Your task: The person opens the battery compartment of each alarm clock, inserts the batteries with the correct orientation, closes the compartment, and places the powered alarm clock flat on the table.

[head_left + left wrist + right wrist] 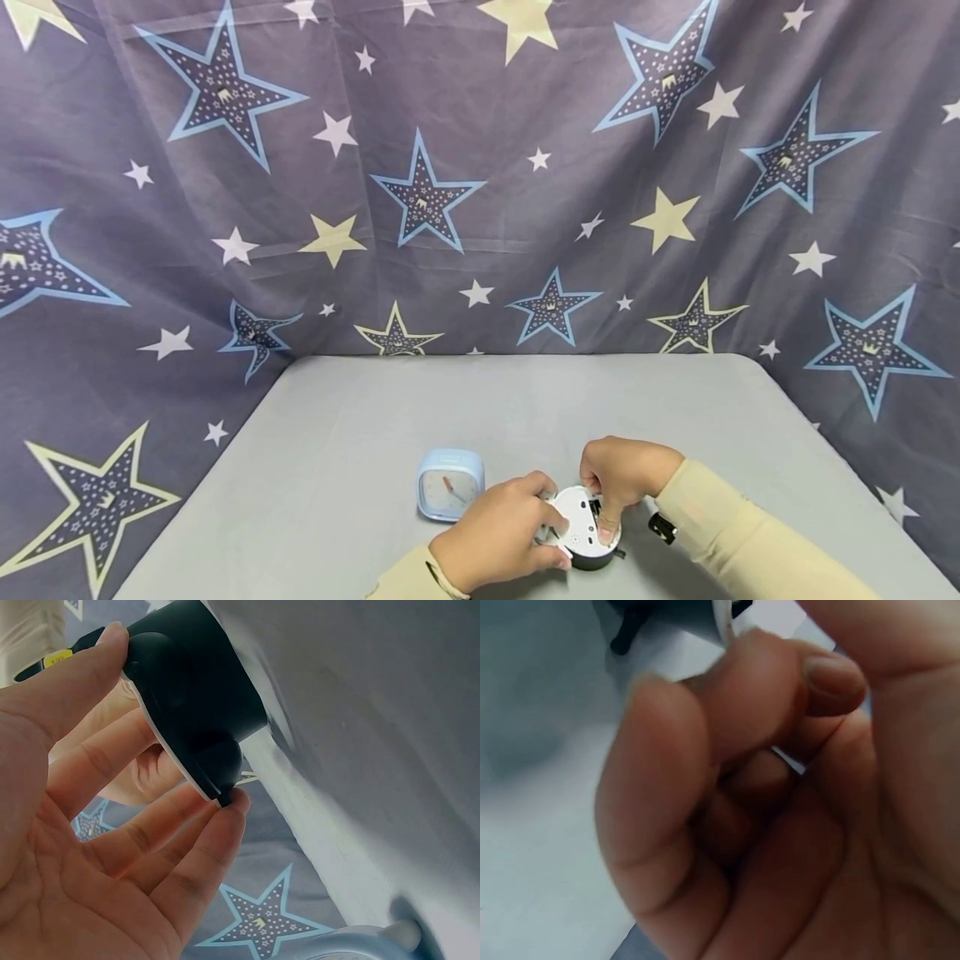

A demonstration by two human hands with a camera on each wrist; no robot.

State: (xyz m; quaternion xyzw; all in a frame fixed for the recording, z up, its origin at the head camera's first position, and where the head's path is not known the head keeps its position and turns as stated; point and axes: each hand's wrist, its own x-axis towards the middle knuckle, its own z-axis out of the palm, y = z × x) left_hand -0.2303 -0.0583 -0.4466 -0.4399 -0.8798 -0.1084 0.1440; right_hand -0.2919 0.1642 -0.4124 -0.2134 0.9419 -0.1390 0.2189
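A round alarm clock with a white back and black body lies face down on the grey table. My left hand grips its left side, thumb at the near edge and fingertips along the rim. In the left wrist view its black side shows between thumb and fingers. From the right, my right hand presses its thumb on the white back beside a dark battery slot. Its other fingers are curled by the far rim. Left of my hands stands a light-blue alarm clock, dial facing me.
The grey table runs back to a dark curtain printed with stars. A small black object sits by the right cuff.
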